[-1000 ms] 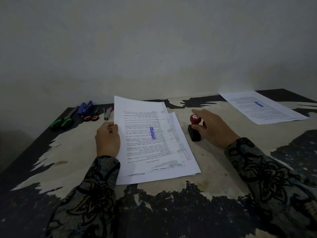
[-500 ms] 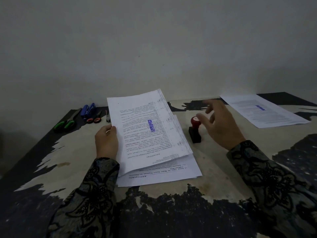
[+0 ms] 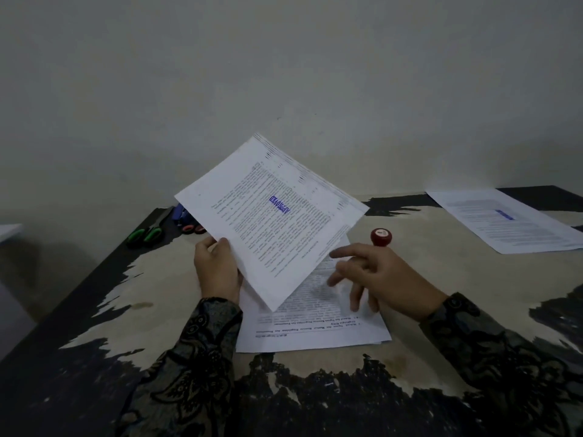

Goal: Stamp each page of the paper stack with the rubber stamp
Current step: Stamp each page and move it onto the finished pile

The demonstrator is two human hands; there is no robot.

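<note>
My left hand [image 3: 217, 269] grips a stamped page [image 3: 271, 216] by its near left edge and holds it tilted up above the table; a blue stamp mark shows in its middle. Below it lies the paper stack [image 3: 315, 326], printed side up. My right hand [image 3: 378, 275] hovers over the stack's right part, fingers spread, holding nothing. The rubber stamp [image 3: 381, 237], with a red round knob, stands just behind my right hand; its base is hidden by the hand.
A separate stamped sheet [image 3: 511, 219] lies at the table's far right. Green-handled scissors [image 3: 145, 233], a blue stapler [image 3: 183, 214] and small red-handled items [image 3: 194, 229] sit at the far left. The wall rises right behind the worn table [image 3: 142, 298].
My left hand has lifted the stamped page higher and swung it to the right. My right hand let go of the stamp and moved left over the stack.
</note>
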